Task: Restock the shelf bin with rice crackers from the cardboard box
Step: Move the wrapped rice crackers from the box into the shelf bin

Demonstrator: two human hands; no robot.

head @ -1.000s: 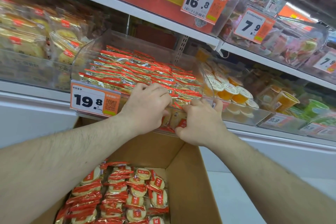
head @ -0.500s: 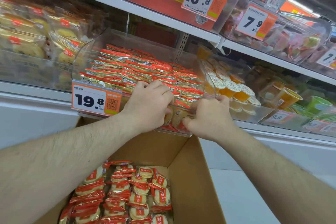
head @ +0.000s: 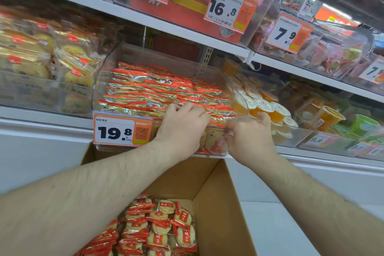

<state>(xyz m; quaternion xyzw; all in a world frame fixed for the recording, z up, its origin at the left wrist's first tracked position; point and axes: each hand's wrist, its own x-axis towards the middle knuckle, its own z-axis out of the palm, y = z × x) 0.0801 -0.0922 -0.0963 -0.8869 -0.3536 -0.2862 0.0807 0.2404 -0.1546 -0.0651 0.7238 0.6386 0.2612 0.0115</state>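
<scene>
1. The shelf bin, a clear tilted tray, holds rice crackers in overlapping rows, faces forward for display.
2. The left hand rests over the bin's front lip with fingers curled onto the front packets, apparently tucking them into line.
3. The right hand is at the bin's right front corner, fingers curled; whether it holds a packet cannot be told.
4. The cardboard box stands directly below, still holding stock, so reach is short.
</scene>
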